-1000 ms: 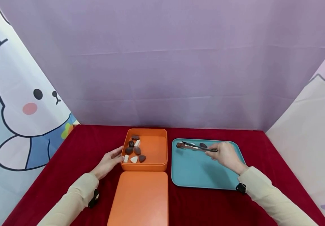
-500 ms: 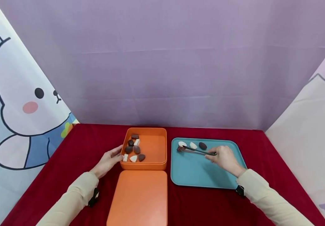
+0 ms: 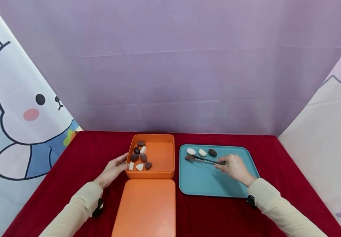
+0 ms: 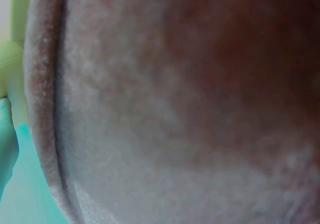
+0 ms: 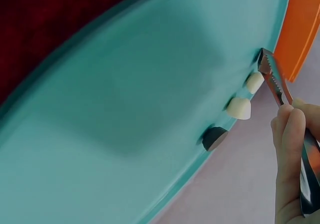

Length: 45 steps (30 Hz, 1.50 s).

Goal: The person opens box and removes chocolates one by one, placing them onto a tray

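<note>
Red cloth (image 3: 212,217) under teal tray (image 3: 200,181); lilac curtain (image 3: 170,72) (creased) behind.

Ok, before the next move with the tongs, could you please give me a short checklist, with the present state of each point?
1. Tongs held in the right hand: ok.
2. Brown piece firmly between the tips: cannot tell; it is at the tips, but the grip is too small to judge.
3. Space around the tips free: not ok; a white oval piece lies close by on the blue tray.
4. Left hand at the orange box: ok, touching its left side.
5. Box uncovered: ok; the flat orange panel lies in front.
6. Room inside the box: ok, its right part is bare.
</note>
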Available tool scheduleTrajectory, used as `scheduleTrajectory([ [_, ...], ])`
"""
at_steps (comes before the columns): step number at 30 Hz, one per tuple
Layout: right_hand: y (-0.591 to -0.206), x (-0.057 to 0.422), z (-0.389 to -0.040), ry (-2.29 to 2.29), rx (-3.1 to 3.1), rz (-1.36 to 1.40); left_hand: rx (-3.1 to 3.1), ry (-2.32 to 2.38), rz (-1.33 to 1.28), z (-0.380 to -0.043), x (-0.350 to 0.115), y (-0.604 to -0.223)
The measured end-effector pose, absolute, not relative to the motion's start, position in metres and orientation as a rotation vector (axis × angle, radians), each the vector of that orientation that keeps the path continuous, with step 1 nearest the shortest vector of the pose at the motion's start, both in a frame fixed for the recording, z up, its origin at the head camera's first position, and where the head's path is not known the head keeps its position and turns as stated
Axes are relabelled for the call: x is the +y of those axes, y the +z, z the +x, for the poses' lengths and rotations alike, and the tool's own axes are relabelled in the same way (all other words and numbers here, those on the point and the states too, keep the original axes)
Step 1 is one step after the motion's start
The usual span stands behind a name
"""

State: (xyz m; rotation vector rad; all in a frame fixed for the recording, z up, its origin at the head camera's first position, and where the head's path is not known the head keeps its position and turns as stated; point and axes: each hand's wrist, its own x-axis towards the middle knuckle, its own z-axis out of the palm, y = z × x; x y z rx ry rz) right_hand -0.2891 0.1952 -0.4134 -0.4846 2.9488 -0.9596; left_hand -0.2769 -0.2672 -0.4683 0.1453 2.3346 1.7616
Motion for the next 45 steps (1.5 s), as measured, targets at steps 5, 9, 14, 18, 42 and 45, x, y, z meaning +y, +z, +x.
scheduleTrajectory([
  [5, -0.4144, 0.1960, -0.2891, -0.969, 2.928, -0.451, 2.328, 1.769, 0.146, -0.2767, -0.2671, -0.4676],
  [9, -0.4143, 0.1963, -0.2892, -0.963, 2.922, -0.441, 2.327, 1.767, 0.141, -0.2759, -0.2670, -0.4662],
  [14, -0.4133, 0.1957, -0.2892, -0.940, 2.923, -0.423, 2.333, 1.762, 0.147, -0.2745, -0.2668, -0.4655],
  [18, -0.4141, 0.1958, -0.2898, -0.928, 2.927, -0.441, 2.335, 1.762, 0.150, -0.2745, -0.2663, -0.4654],
  [42, -0.4226, 0.1996, -0.2935, -0.908, 2.945, -0.435, 2.339, 1.766, 0.141, -0.2777, -0.2663, -0.4703],
  [45, -0.4206, 0.1996, -0.2916, -0.924, 2.942, -0.436, 2.340, 1.766, 0.145, -0.2775, -0.2662, -0.4709],
])
